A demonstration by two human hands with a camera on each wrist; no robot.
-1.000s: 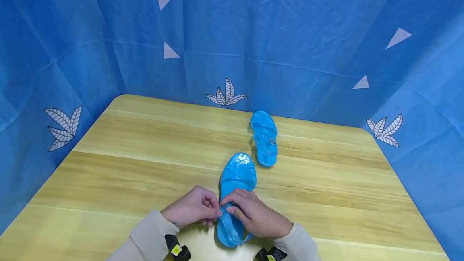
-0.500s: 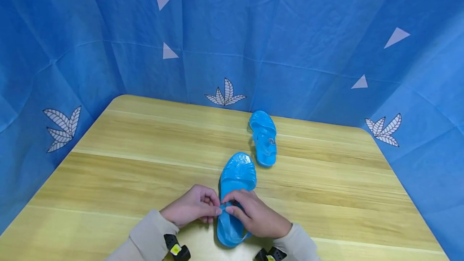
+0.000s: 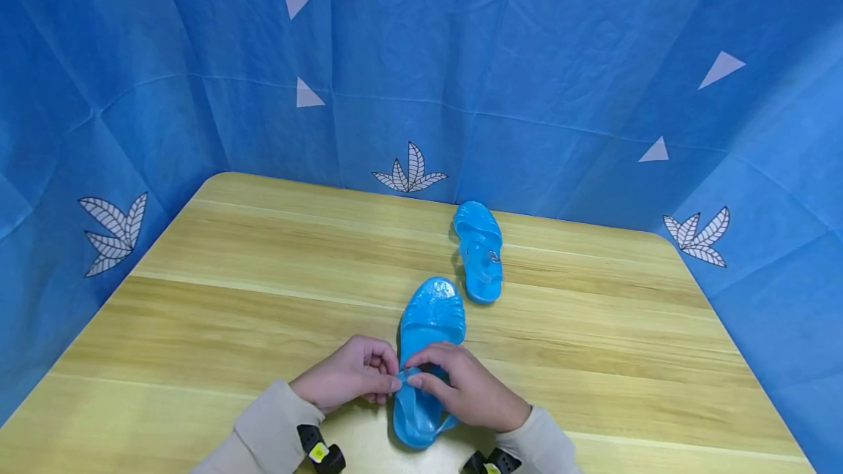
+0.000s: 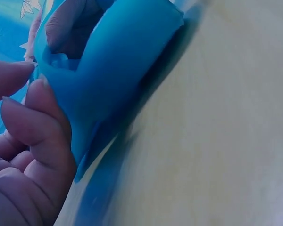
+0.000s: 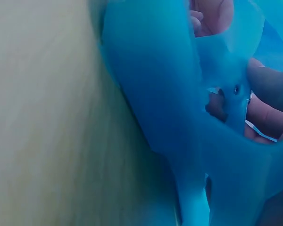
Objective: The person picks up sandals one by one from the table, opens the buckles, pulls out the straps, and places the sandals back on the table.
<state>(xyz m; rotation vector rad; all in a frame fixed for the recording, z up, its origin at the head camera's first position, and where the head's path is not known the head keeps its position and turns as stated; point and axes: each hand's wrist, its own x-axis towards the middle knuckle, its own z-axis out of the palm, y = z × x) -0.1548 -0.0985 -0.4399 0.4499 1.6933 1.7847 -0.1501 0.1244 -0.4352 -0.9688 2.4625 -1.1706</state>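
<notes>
A glossy blue jelly sandal (image 3: pixel 433 309) lies toe-away near the front of the table, with both hands at its left side. My left hand (image 3: pixel 350 375) pinches the ankle strap between thumb and index finger. From the other side my right hand (image 3: pixel 474 392) reaches across the sandal and grips the same strap close by. A small hole shows in the strap (image 5: pixel 220 56) in the right wrist view, beside a thin shiny edge. Blue sandal sides (image 4: pixel 118 61) fill much of the left wrist view, and the exact fastening point is hidden by fingers.
Behind and slightly right lies a second blue sandal (image 3: pixel 484 287) with a metal buckle (image 3: pixel 494 257) on its strap. The wooden table (image 3: pixel 263 232) meets a blue patterned curtain (image 3: pixel 553 42) at the back and sides.
Both hands stay at the strap with only slight finger shifts. More of the strap shows between the fingertips, and the strap around the heel has shifted a little.
</notes>
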